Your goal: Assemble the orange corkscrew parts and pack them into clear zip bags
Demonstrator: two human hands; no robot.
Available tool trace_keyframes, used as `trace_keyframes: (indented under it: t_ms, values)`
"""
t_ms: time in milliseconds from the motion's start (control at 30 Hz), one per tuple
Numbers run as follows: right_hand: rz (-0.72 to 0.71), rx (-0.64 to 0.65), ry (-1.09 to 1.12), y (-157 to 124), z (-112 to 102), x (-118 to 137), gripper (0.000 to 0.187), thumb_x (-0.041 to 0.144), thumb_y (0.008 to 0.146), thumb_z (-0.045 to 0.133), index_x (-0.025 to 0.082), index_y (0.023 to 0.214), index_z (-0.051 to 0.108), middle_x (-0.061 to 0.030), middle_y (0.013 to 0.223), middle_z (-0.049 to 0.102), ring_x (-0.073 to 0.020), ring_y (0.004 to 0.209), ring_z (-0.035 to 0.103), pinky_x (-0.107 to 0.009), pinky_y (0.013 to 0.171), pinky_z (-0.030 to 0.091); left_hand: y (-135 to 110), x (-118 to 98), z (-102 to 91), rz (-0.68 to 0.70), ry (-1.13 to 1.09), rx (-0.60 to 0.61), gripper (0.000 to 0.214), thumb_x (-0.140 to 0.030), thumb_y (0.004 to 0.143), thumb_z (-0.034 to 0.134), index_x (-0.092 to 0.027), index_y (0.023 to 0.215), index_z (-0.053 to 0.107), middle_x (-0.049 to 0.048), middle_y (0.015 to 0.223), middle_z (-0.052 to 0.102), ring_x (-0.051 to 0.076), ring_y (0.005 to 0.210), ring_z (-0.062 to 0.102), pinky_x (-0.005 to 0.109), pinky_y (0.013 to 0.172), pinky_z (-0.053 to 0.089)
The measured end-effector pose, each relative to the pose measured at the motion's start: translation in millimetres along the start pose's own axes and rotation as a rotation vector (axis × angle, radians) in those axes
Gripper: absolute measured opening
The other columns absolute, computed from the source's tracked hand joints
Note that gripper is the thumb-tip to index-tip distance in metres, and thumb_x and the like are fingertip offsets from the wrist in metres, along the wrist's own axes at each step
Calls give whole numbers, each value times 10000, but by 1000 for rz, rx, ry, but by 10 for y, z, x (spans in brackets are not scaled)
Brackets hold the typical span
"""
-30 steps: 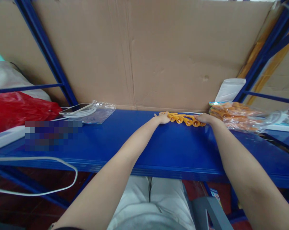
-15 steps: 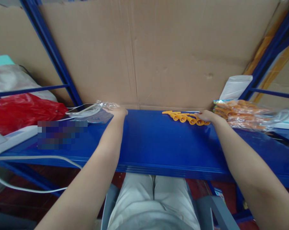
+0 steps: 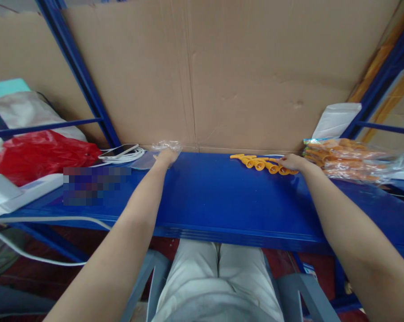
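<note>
My left hand (image 3: 167, 156) is at the back edge of the blue table, closed on a clear plastic bag (image 3: 143, 161). The bag lies flat to the left of the fingers and crumples up behind them. Over on the right, my right hand (image 3: 292, 162) rests at the right end of a row of small orange plastic horns (image 3: 259, 165). Its fingers are closed around the end horn, partly hiding it. The horns lie side by side, flared mouths toward me and thin stems pointing back left.
Bagged orange pieces (image 3: 346, 156) lie right of my right hand, before a white box (image 3: 336, 120). At left are a coiled white cable (image 3: 130, 155), a red plastic bag (image 3: 44, 154) and a white power strip (image 3: 31, 192). Cardboard (image 3: 242, 76) walls off the back.
My left hand has drawn the clear bag to the right, off the coiled white cable. The right hand stays at the horns. The whole view has shifted slightly.
</note>
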State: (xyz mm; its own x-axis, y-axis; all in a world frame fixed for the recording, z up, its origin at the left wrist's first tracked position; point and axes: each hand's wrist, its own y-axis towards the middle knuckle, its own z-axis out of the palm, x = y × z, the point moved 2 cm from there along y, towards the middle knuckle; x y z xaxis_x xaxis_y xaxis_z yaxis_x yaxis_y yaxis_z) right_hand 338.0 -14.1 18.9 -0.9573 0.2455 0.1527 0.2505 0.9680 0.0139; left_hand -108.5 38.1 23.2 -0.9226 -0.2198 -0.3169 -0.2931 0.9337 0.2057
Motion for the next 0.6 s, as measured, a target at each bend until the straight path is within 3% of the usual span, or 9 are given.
trace_keyframes:
  t_ms: [167, 367, 600]
  values:
    - [1, 8, -28, 30, 12, -19, 424, 388, 921, 468, 59, 1053, 701, -185, 1044, 706, -275, 937, 678, -294, 748, 514, -147, 242, -178, -276, -16, -237, 628, -360, 922, 279, -96, 1491, 267, 246, 1534, 258, 409, 1434, 180, 714, 1060, 150]
    - [-15, 27, -50, 12, 11, 10, 428, 362, 947, 420, 60, 1070, 698, -199, 1139, 673, -292, 1053, 641, -325, 863, 492, -273, 610, -363, -550, -18, -135, 677, -450, 926, 251, -132, 1518, 164, 162, 1599, 3, 435, 1443, 65, 753, 1006, 203]
    - [-21, -1, 19, 40, 36, -24, 421, 356, 933, 465, 23, 1028, 704, -235, 1030, 693, -325, 979, 656, -340, 803, 487, -312, 687, -366, -567, -65, -57, 698, -461, 928, 202, -107, 1520, 90, 137, 1601, -26, 407, 1444, 101, 744, 1000, 245]
